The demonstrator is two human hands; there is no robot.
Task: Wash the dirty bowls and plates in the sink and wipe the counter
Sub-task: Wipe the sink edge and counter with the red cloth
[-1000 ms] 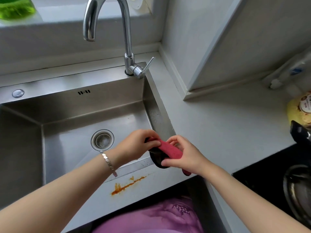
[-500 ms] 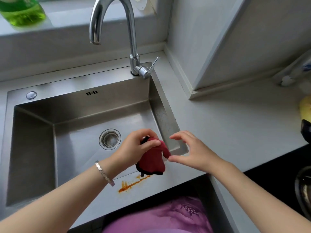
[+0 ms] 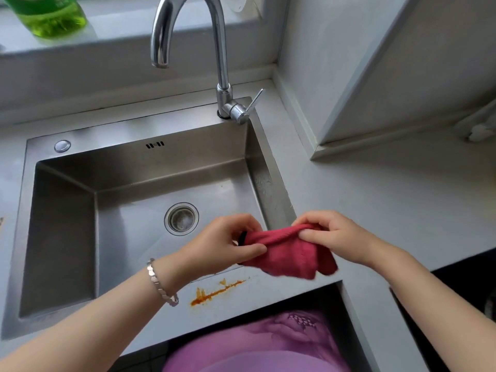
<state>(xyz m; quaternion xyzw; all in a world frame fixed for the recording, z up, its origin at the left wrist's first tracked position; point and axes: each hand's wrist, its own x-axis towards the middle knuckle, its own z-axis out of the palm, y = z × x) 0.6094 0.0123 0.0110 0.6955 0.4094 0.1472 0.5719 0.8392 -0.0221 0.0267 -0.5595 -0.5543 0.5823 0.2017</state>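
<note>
A red cloth (image 3: 291,253) with a black edge is stretched between both hands above the front right corner of the steel sink (image 3: 139,167). My left hand (image 3: 222,242) pinches its left end and my right hand (image 3: 330,237) grips its right end. The cloth hangs just above the grey counter (image 3: 375,200). An orange-brown sauce smear (image 3: 214,291) lies on the front rim of the sink, below my left hand. No bowls or plates show in the sink basin.
The chrome tap (image 3: 214,49) arches over the back of the sink, lever (image 3: 255,99) pointing right. A green detergent bottle (image 3: 48,14) stands on the window ledge at the back left. The drain (image 3: 181,218) sits mid-basin. A dark hob edge (image 3: 469,277) lies at right.
The cloth was bunched in my left hand alone half a second ago. My right hand has taken its other end and both hands have spread it out.
</note>
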